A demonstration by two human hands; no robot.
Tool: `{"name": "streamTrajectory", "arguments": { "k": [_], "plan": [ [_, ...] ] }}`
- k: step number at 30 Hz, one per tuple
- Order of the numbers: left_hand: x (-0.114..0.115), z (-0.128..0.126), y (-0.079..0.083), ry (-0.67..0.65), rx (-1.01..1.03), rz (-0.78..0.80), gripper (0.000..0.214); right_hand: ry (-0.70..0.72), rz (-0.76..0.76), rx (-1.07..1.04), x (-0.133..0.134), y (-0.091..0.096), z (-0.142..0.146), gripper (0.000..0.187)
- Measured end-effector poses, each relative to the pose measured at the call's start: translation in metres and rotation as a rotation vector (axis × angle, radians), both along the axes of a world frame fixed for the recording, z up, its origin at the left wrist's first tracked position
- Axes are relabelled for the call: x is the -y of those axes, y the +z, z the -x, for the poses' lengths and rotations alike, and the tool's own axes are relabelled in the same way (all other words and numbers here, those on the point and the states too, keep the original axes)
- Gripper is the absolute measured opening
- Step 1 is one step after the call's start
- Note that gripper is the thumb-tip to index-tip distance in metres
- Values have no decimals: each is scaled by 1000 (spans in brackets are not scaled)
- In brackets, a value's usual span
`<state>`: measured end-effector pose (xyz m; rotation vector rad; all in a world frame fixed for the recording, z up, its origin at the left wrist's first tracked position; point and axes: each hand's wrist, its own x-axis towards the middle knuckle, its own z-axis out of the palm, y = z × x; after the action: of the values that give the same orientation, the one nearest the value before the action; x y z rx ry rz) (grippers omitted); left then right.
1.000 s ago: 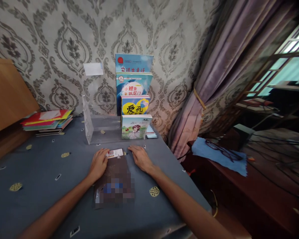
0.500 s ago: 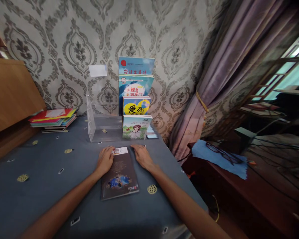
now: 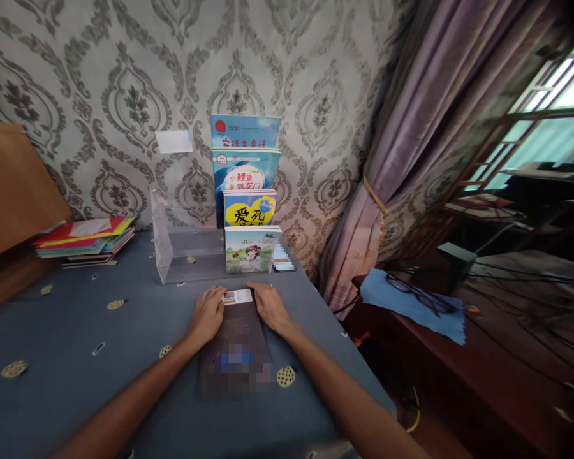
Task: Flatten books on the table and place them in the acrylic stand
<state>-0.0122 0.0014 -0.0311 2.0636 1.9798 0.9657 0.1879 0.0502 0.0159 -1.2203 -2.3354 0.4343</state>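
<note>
A dark brown book (image 3: 239, 331) lies back cover up, with a white label at its far end and a blurred lower part. My left hand (image 3: 209, 314) grips its far left edge, fingers bent over the side. On the opposite long edge, my right hand (image 3: 271, 309) closes against the far right corner; its fingertips are partly hidden. Just beyond stands a clear acrylic rack (image 3: 162, 245). Its right side holds several upright books in rising steps, the front one a green picture-cover book (image 3: 251, 252), with a yellow-and-blue book (image 3: 249, 209) behind it.
A pile of colourful books and folders (image 3: 88, 237) lies at the left beside a wooden cabinet (image 3: 19, 185). The patterned tablecloth (image 3: 76, 370) covers the table. Right of the table edge, glasses (image 3: 421, 293) rest on a blue cloth (image 3: 382, 296), near tangled cables (image 3: 516, 287).
My right hand has come in against the book's right edge. The book has shifted slightly to the right with my left hand on it. The whole view has swung a little.
</note>
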Motion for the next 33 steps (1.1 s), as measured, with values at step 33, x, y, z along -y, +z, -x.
{"name": "streamTrajectory", "arguments": {
  "k": [33],
  "plan": [
    [26, 3, 11, -136, -21, -45, 38, 143, -41, -62, -4, -17, -16, 37]
  ]
}}
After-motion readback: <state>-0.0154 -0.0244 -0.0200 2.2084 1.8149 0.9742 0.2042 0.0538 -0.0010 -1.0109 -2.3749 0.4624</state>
